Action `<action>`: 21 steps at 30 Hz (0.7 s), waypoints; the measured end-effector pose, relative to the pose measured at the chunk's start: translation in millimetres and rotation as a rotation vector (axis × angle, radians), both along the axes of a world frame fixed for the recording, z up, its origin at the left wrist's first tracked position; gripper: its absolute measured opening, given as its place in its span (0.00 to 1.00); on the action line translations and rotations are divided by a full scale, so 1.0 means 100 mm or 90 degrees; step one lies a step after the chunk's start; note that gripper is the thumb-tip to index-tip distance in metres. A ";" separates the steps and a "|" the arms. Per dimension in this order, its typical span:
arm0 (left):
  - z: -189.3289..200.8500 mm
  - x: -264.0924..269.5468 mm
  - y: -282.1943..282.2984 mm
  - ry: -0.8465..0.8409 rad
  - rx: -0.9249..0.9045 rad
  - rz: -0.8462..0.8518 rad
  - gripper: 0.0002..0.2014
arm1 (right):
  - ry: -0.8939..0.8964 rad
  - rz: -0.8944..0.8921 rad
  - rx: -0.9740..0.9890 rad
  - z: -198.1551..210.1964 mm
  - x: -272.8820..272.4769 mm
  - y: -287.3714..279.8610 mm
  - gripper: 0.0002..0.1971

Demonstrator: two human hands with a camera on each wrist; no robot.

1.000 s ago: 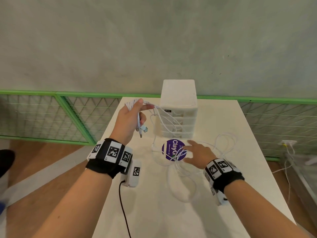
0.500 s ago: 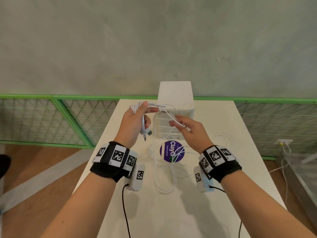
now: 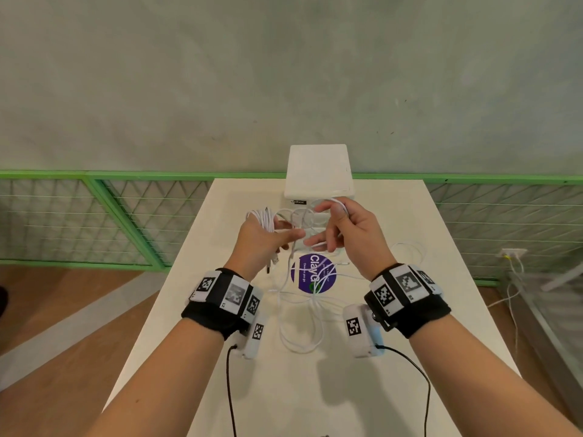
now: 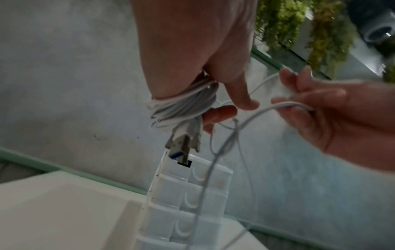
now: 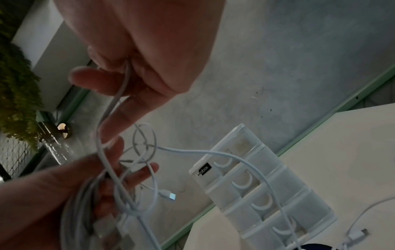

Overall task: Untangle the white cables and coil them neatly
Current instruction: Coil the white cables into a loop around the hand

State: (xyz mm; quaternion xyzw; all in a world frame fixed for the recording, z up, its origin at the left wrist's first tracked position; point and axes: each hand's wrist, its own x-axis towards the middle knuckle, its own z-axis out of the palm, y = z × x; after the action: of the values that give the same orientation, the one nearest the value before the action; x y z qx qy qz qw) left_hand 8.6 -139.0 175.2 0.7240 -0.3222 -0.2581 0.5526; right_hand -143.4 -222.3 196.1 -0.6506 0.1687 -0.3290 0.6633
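White cables point(image 3: 301, 298) partly coiled around left hand point(image 3: 262, 238); right hand point(image 3: 350, 234) pinches strand

A white table point(image 3: 394, 357) stands against a pale grey-green concrete wall point(image 3: 284, 74). Behind the table, along the wall's foot, runs a green-framed wire-mesh fence point(image 3: 94, 222). Left of the table lies wooden floor point(image 3: 56, 310) crossed by a pale strip.

Head view looks down over bench point(image 3: 394, 357); both wrist views look up, close, sharing the drawer box point(image 4: 192, 194) and wall point(image 5: 278, 50).
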 end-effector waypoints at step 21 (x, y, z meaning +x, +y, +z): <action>-0.15 0.07 -0.01 0.012 0.011 0.083 0.11 | 0.075 -0.371 -0.802 -0.11 -0.03 0.16 0.22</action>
State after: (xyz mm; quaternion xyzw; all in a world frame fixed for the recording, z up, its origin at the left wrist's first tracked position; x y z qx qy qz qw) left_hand 15.5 -139.6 160.0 0.7457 -0.2668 -0.2309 0.5652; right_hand -146.5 -206.0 185.2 -0.8566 0.1492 -0.4928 0.0337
